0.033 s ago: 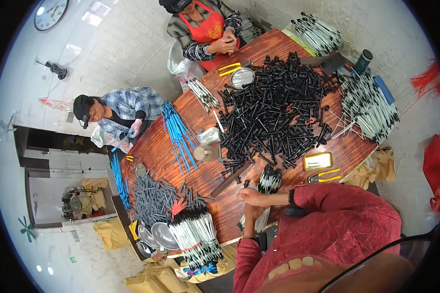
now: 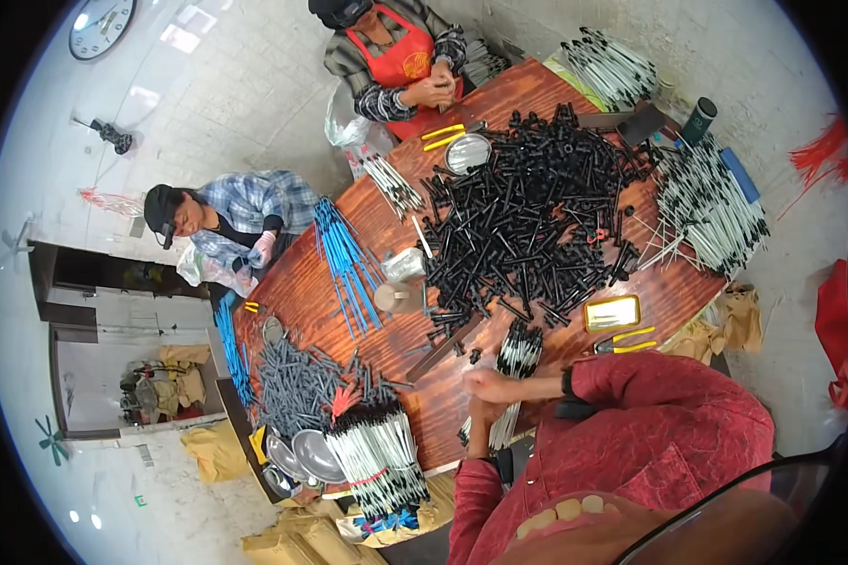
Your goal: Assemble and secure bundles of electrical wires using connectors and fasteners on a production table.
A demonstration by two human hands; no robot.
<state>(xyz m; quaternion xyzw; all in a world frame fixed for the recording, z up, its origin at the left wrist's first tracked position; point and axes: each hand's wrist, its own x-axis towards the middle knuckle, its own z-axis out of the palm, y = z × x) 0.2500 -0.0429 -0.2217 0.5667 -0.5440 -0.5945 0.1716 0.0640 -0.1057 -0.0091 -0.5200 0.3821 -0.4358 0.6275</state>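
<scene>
At the front edge of the table, my right hand [image 2: 492,384] is closed and pressed against my left hand [image 2: 481,411]. The left hand's fingers curl under the right one; whatever they grip is hidden. White rods with black ends [image 2: 520,350] lie under and beside my right forearm, and their pale lower ends show next to my left wrist. Just beyond my fingertips lies a small black fitting [image 2: 475,356]. A large heap of black plastic fittings [image 2: 537,207] spreads across the table past my hands.
Pliers with yellow handles [image 2: 627,341] lie beside a yellow-rimmed tray [image 2: 612,312] at right. At left are a grey parts heap [image 2: 311,381], a tied rod bundle [image 2: 377,461], blue rods [image 2: 347,268] and a brown cup [image 2: 398,297]. Two people work across the wooden table [image 2: 301,282].
My joined hands have shifted very slightly to the right, away from the small black fitting. The table's contents look the same.
</scene>
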